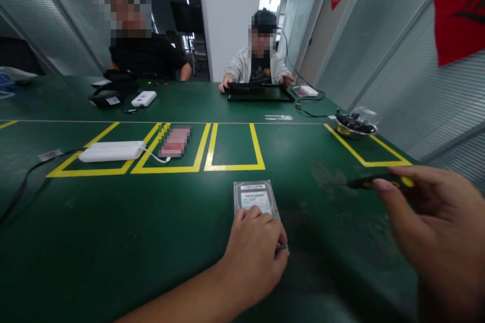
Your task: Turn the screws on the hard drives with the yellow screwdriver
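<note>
A silver hard drive (255, 194) with white labels lies on the green table, in front of the yellow tape boxes. My left hand (257, 250) covers its near end, with the fingers curled round its edges. On the right, my right hand (435, 227) grips a black and yellow screwdriver (379, 181) between thumb and fingers. Its tip points left and is blurred, some way off the drive. The near end of the drive is hidden under my left hand.
A white power strip (111, 151) and a phone (175, 142) on a cable lie at left. A metal bowl (356, 133) holds dark parts at back right. Across the green table (151, 242), one person (261, 55) holds a black panel (261, 93); another person (147, 55) sits left.
</note>
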Motion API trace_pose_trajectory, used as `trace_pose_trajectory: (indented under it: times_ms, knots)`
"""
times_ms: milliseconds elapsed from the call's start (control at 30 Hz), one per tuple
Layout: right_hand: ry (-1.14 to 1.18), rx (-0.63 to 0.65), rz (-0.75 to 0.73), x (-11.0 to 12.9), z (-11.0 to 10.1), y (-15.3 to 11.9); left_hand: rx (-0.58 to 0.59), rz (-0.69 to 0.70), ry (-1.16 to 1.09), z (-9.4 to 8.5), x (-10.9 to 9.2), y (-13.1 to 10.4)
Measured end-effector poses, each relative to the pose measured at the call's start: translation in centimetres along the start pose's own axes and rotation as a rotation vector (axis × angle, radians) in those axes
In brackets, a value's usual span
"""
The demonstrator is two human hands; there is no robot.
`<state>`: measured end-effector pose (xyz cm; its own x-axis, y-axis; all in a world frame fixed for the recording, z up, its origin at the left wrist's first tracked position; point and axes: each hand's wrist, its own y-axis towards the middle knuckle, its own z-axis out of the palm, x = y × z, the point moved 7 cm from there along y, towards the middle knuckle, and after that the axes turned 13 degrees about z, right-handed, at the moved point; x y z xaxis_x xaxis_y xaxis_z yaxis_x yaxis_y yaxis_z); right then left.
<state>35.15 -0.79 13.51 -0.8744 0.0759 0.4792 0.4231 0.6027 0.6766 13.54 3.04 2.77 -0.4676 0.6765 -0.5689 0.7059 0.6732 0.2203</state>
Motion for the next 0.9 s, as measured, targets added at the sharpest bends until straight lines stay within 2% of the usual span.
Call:
trace_pose_trajectory:
  times_ms: [67, 167, 267, 367, 433, 633, 767, 833, 900]
  knots:
    - [-0.154, 0.041, -0.073, -0.7, 0.8, 0.2, 0.006, -0.004, 0.003, 0.0, 0.0, 0.0]
    - [-0.319, 0.147, -0.165, -2.3, 3.0, -0.9, 0.021, -0.010, 0.004, -0.1, 0.0, 0.0]
    - [-0.459, 0.218, -0.118, -5.0, 4.9, -2.2, 0.039, -0.009, 0.006, -0.2, 0.0, 0.0]
    - [-0.554, 0.355, -0.030, -7.6, 6.6, -3.2, 0.048, -0.002, 0.018, -0.2, -0.2, 0.0]
    - [-0.570, 0.442, -0.012, -8.5, 7.6, -3.5, 0.048, 0.006, 0.017, -0.3, -0.2, -0.1]
    - [-0.491, 0.575, -0.098, -8.2, 10.0, -4.1, 0.031, 0.025, -0.031, -0.7, -0.3, -0.4]
    - [-0.478, 0.617, -0.145, -7.9, 10.9, -4.2, 0.004, 0.058, -0.073, -1.9, -1.1, -1.0]
    - [-0.490, 0.623, -0.156, -7.9, 11.1, -4.0, -0.008, 0.123, -0.063, -3.0, -2.2, -1.3]
    - [-0.510, 0.621, -0.167, -8.0, 11.2, -3.7, -0.018, 0.259, -0.008, -4.2, -3.9, -1.7]
